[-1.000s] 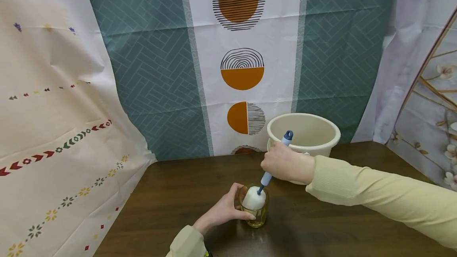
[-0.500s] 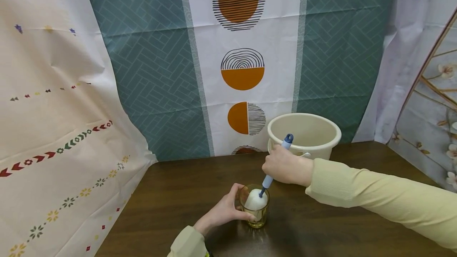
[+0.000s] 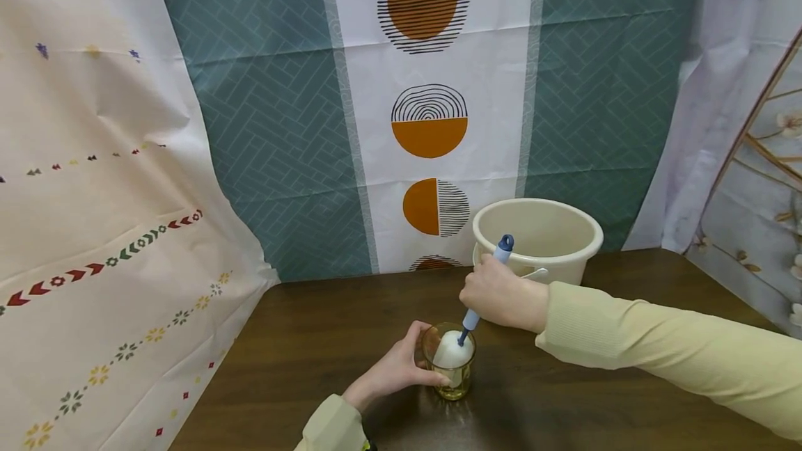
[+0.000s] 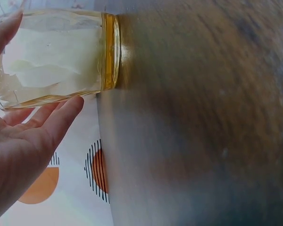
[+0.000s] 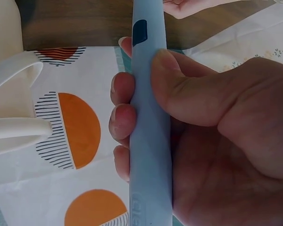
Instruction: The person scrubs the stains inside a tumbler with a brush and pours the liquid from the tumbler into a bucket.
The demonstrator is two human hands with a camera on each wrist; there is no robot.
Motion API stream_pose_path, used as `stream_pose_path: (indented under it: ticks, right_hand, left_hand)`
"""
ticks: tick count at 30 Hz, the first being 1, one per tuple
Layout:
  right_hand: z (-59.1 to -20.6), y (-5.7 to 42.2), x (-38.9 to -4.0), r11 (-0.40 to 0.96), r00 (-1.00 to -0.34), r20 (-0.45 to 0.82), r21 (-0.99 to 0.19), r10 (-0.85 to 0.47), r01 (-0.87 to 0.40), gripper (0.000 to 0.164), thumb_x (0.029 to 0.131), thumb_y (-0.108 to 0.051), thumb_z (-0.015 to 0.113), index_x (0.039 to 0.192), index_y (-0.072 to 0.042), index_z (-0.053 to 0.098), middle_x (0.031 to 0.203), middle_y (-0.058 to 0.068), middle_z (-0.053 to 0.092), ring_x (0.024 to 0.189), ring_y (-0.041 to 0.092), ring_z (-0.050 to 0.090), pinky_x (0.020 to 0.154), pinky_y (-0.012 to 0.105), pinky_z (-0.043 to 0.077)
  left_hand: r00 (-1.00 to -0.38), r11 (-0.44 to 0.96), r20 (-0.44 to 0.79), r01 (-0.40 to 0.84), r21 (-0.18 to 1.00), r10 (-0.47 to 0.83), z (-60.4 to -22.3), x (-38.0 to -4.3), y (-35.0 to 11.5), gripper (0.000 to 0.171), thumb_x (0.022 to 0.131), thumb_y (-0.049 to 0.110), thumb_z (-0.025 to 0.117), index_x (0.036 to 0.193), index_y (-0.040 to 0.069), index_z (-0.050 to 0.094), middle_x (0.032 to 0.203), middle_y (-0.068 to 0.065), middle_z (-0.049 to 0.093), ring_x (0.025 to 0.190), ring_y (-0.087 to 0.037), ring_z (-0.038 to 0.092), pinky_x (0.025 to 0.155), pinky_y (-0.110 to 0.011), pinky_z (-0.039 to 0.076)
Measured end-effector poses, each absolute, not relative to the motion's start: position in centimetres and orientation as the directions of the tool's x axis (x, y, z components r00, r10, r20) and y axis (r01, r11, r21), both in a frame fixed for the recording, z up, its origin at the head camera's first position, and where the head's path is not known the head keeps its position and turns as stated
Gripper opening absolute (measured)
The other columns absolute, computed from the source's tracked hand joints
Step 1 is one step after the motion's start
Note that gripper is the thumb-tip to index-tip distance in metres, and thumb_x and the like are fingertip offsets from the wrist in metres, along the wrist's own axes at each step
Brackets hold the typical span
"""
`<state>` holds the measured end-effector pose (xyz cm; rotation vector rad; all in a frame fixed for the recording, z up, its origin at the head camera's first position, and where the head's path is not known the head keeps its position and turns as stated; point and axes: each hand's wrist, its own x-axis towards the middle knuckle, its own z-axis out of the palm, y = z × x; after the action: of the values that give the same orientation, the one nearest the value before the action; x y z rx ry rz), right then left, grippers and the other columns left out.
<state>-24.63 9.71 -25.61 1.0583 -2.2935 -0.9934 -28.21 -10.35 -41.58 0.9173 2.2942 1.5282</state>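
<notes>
An amber glass [image 3: 456, 383] stands on the table, and my left hand [image 3: 396, 369] holds it from the left, thumb in front and fingers behind. In the left wrist view the glass [image 4: 61, 56] shows white sponge pressed against its inside wall. My right hand [image 3: 501, 294] grips the light-blue handle of a bottle brush [image 3: 470, 319], fingers and thumb wrapped round it. The brush's white sponge head [image 3: 452, 352] sits inside the glass, its handle tilted up to the right. Up close, the right wrist view has the handle [image 5: 151, 127] between thumb and fingers.
A cream bucket [image 3: 567, 266] stands behind the right hand at the table's back edge. The dark wooden table [image 3: 326, 326] spreads around the glass. Patterned cloths [image 3: 276, 124] hang behind and at both sides.
Over the last second the right hand has dipped slightly, and the brush has shifted a little within the glass. The left hand keeps its hold on the glass.
</notes>
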Motion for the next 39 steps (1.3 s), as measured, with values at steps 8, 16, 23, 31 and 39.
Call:
stream_pose_path:
  ticks: [8, 16, 23, 31, 39]
  right_hand:
    - [-25.03, 9.61, -24.58, 0.430, -0.625, 0.026, 0.748, -0.781, -0.506, 0.012, 0.074, -0.016, 0.073, 0.067, -0.017, 0.064, 0.061, -0.004, 0.057, 0.053, 0.014, 0.049, 0.052, 0.025, 0.035]
    - [-24.78, 10.14, -24.88, 0.381, -0.566, 0.020, 0.759, -0.824, -0.528, 0.014, 0.075, -0.014, 0.071, 0.065, -0.019, 0.064, 0.058, -0.005, 0.057, 0.054, 0.010, 0.051, 0.054, 0.024, 0.038]
    - [-24.91, 10.32, -25.25, 0.373, -0.554, 0.004, 0.743, -0.833, -0.555, 0.012, 0.076, -0.014, 0.071, 0.066, -0.019, 0.065, 0.060, -0.004, 0.058, 0.056, 0.011, 0.051, 0.055, 0.025, 0.039]
    - [-25.21, 10.00, -25.19, 0.412, -0.584, 0.019, 0.726, -0.812, -0.550, 0.010, 0.075, -0.015, 0.071, 0.068, -0.018, 0.065, 0.061, -0.003, 0.057, 0.056, 0.014, 0.052, 0.052, 0.025, 0.037]
    - [-25.45, 9.79, -25.21, 0.403, -0.569, 0.045, 0.751, -0.821, -0.523, 0.010, 0.075, -0.015, 0.071, 0.067, -0.017, 0.066, 0.061, -0.002, 0.058, 0.055, 0.015, 0.053, 0.052, 0.026, 0.036]
  left_hand:
    - [-0.763, 0.260, 0.151, 0.390, 0.883, 0.629, -41.29, -28.16, -10.34, 0.062, 0.075, 0.020, 0.076, 0.119, 0.010, 0.034, 0.111, 0.000, 0.050, 0.103, -0.016, 0.048, 0.076, -0.031, 0.044]
    - [-0.770, 0.274, 0.130, 0.371, 0.887, 0.624, -41.46, -28.33, -10.36, 0.062, 0.074, 0.022, 0.076, 0.120, 0.011, 0.034, 0.113, 0.000, 0.049, 0.106, -0.017, 0.047, 0.077, -0.031, 0.043]
    - [-0.773, 0.268, 0.135, 0.370, 0.889, 0.620, -41.47, -28.26, -10.34, 0.063, 0.074, 0.020, 0.076, 0.119, 0.010, 0.034, 0.111, 0.000, 0.049, 0.105, -0.015, 0.047, 0.076, -0.030, 0.044]
    - [-0.764, 0.245, 0.159, 0.386, 0.889, 0.625, -41.49, -28.10, -10.51, 0.066, 0.073, 0.016, 0.077, 0.121, 0.003, 0.032, 0.112, -0.002, 0.046, 0.100, -0.016, 0.049, 0.072, -0.029, 0.046]
    - [-0.768, 0.239, 0.154, 0.374, 0.896, 0.621, -41.29, -28.05, -10.38, 0.065, 0.074, 0.016, 0.076, 0.121, 0.003, 0.033, 0.111, -0.001, 0.047, 0.099, -0.015, 0.049, 0.072, -0.029, 0.046]
